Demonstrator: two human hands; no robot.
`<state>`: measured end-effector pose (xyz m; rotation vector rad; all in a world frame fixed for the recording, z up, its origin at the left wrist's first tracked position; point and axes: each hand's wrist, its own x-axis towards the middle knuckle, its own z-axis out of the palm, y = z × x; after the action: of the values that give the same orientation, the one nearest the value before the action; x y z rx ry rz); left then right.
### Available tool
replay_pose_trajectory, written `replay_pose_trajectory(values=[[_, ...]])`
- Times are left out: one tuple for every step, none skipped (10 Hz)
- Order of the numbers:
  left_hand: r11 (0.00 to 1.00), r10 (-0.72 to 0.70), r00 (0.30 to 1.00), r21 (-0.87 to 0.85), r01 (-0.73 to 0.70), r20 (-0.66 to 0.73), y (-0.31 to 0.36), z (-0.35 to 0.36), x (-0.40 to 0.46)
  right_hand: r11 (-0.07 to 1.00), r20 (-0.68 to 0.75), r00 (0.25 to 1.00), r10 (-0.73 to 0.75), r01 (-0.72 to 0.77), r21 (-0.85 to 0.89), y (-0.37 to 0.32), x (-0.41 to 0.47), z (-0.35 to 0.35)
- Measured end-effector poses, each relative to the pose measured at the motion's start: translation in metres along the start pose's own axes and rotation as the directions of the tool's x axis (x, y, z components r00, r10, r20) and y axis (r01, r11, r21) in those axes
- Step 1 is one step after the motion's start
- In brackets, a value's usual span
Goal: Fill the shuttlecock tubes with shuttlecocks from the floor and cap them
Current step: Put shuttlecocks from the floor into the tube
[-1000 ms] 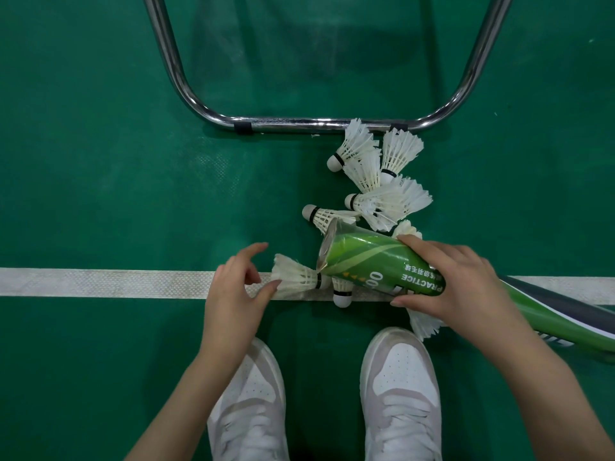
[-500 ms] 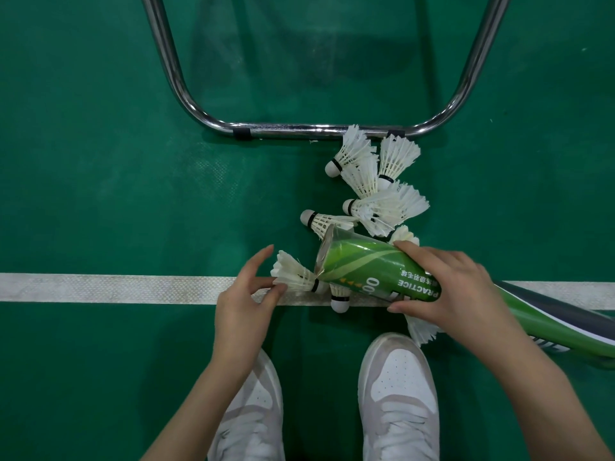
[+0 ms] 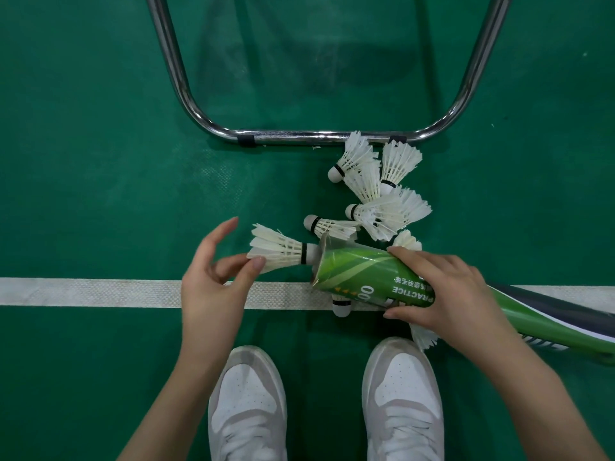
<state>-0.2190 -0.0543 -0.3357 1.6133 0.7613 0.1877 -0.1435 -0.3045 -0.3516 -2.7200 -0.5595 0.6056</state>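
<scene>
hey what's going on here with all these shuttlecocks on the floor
A person is loading a green tube with shuttlecocks. The right hand grips the tube near its open mouth, and the left hand pinches the feathers of one shuttlecock, whose cork tip is at the opening. More shuttlecocks lie on the green floor by a metal frame.
</scene>
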Motion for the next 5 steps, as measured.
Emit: replay_pose_trajectory(values=[[1.0, -0.01, 0.998, -0.027, 0.011, 0.06, 0.002, 0.009, -0.006, 1.0, 0.01, 1.0, -0.009, 0.009, -0.005, -0.002, 0.0, -0.001], [0.999, -0.012, 0.992, -0.036, 0.016, 0.129, 0.001, 0.018, -0.012, 1.0, 0.004, 1.0, -0.018, 0.018, -0.009, -0.005, 0.001, -0.001], [0.999, -0.021, 0.984, -0.043, 0.029, 0.177, 0.001, 0.025, -0.015, 0.999, -0.013, 0.999, -0.033, 0.033, -0.001, -0.006, 0.002, 0.002], [0.999, -0.016, 0.976, -0.044, 0.026, 0.216, -0.001, 0.026, -0.014, 0.999, -0.019, 0.999, -0.048, 0.048, 0.001, -0.008, 0.003, 0.004], [0.999, -0.026, 0.959, -0.034, 0.037, 0.282, -0.003, 0.026, -0.013, 0.999, -0.023, 0.998, -0.053, 0.053, 0.003, -0.009, 0.003, 0.004]])
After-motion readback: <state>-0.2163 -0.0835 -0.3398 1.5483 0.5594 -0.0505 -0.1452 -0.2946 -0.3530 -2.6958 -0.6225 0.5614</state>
